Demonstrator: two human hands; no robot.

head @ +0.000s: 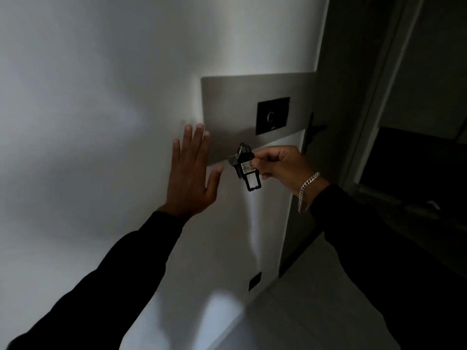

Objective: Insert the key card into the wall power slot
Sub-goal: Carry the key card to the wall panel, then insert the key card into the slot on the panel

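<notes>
Dim white wall [101, 97], pale tiled floor [303, 299] (one bright patch), dark doorway [417, 147] at right.

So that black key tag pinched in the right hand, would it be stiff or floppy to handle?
The key tag looks like rigid plastic: its open rectangular end holds shape hanging below the right hand. It probably swings from the ring at its top, so the grip may need steadying. It seems light, held by fingertips alone.

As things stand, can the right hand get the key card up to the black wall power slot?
Probably yes: the right hand holds the black key card just below the black wall power slot, nothing between.
</notes>
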